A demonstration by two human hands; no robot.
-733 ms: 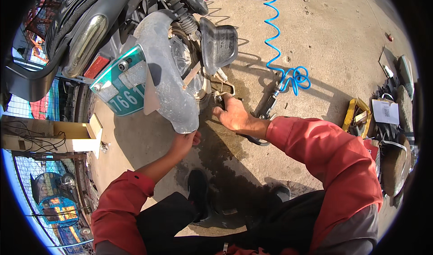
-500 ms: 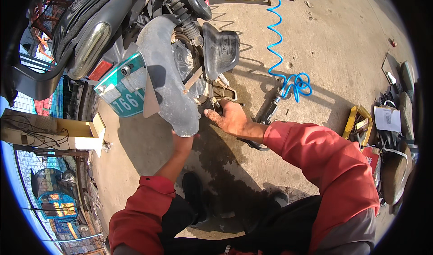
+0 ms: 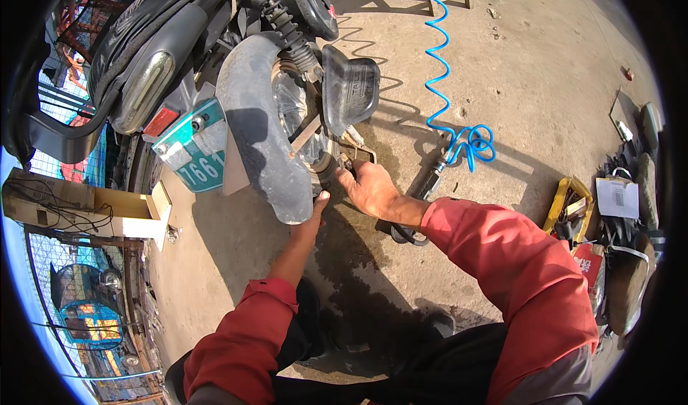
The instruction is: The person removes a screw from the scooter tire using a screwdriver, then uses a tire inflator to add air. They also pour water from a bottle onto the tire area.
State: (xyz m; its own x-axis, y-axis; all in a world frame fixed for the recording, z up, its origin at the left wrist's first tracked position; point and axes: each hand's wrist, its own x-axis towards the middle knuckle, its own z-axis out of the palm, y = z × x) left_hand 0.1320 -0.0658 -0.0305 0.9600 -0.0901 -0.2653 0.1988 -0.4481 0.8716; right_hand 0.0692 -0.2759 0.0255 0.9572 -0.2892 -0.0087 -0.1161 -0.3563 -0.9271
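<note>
A scooter's rear end leans in from the upper left, its dusty grey mudguard (image 3: 251, 118) curving over the wheel (image 3: 294, 108). Clear plastic film shows inside the wheel, beside a dark flap (image 3: 351, 90). My left hand (image 3: 312, 220) is at the mudguard's lower tip, thumb up by the wheel's lower edge; its fingers are hidden. My right hand (image 3: 374, 191) is closed at the wheel's near right side, fingers bent next to a small metal bracket (image 3: 360, 147). What lies between those fingers is too small to make out.
A coiled blue air hose (image 3: 438, 61) ends in an inflator tool (image 3: 433, 172) on the concrete, right of my hand. Farther right are a yellow tool tray (image 3: 570, 197) and a red box (image 3: 589, 262). A cardboard box (image 3: 64, 197) stands left. Wet stains mark the floor.
My left hand has come up and right from behind the mudguard, so its thumb now shows. My right hand has shifted slightly and stays at the wheel.
</note>
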